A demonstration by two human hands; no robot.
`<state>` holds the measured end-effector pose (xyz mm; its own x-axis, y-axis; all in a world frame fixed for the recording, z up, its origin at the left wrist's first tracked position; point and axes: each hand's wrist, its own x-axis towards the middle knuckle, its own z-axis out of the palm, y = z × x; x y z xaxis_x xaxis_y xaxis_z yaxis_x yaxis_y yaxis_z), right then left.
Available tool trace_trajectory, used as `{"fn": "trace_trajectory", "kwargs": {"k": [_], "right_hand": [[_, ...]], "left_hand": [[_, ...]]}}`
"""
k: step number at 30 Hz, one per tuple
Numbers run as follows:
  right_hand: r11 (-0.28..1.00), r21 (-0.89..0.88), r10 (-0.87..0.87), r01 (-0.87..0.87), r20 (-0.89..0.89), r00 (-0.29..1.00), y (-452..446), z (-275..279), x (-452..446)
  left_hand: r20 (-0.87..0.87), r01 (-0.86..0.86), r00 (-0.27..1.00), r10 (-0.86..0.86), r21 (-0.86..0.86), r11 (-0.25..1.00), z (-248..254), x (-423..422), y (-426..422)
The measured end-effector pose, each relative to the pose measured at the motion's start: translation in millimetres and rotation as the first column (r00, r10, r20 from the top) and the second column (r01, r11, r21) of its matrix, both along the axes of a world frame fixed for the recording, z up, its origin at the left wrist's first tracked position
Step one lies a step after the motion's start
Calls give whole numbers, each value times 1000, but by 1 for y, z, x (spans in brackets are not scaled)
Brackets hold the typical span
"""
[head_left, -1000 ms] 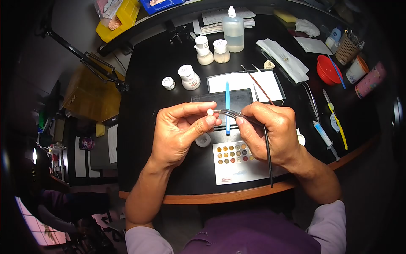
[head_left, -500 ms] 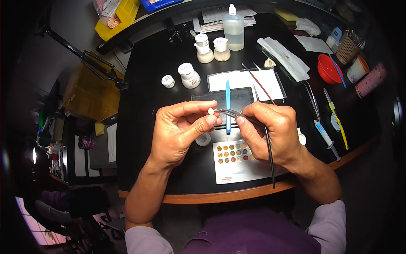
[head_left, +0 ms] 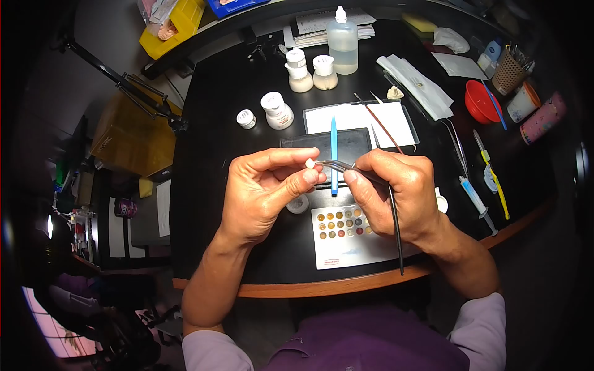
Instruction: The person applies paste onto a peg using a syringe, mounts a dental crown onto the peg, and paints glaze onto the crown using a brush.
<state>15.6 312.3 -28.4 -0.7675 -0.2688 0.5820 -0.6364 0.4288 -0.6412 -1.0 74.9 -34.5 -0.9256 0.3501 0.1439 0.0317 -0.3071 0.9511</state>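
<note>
Between the thumb and index finger of my left hand [head_left: 260,191] is a small white tooth crown [head_left: 310,163]. My right hand [head_left: 399,185] grips curved metal tweezers [head_left: 337,164], whose tips reach to the crown. A long thin black handle [head_left: 396,232] also runs out from under my right hand, pointing down over the table edge; its other end is hidden. Below the hands a blue pen-like stick [head_left: 334,148] lies across a dark flat case [head_left: 297,141]. A white palette [head_left: 328,250] with several round colour wells sits under my right hand, partly covered by it.
White-lidded jars [head_left: 276,111] and a clear bottle [head_left: 343,49] stand toward the back. A white pad [head_left: 322,119] with brushes lies behind the case. To the right are a red bowl [head_left: 481,102], tweezers [head_left: 456,145], a syringe [head_left: 473,196] and a yellow-handled tool [head_left: 500,191].
Almost nothing differs. The crown and the tweezer tips have shifted very slightly to the right, and both hands keep their grip.
</note>
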Motion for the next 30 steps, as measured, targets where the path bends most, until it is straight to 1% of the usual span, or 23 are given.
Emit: {"fn": "trace_trajectory", "kwargs": {"k": [9, 14, 17, 21, 24, 27, 30], "right_hand": [[1000, -2, -4, 4, 9, 1000, -1, 0, 1], [1000, -15, -2, 2, 2, 1000, -3, -1, 0], [1000, -27, 3, -1, 43, 999, -3, 0, 1], [999, -43, 10, -9, 38, 999, -2, -2, 1], [999, -54, 13, -9, 68, 998, -2, -1, 1], [998, -70, 14, -7, 100, 995, -3, 0, 3], [995, -98, 9, 2, 115, 993, -9, 3, 5]], "left_hand": [[14, 25, 1000, -26, 51, 998, 0, -1, 0], [15, 23, 1000, -24, 45, 999, 1, 0, 0], [13, 28, 1000, -28, 41, 999, 1, 0, 0], [-1, -1, 1000, 1, 36, 999, 0, 0, 2], [8, 22, 1000, -22, 51, 998, 1, 0, 1], [26, -12, 1000, 12, -29, 1000, 4, 1, 2], [7, -47, 999, 50, -197, 979, 6, 3, 4]]}}
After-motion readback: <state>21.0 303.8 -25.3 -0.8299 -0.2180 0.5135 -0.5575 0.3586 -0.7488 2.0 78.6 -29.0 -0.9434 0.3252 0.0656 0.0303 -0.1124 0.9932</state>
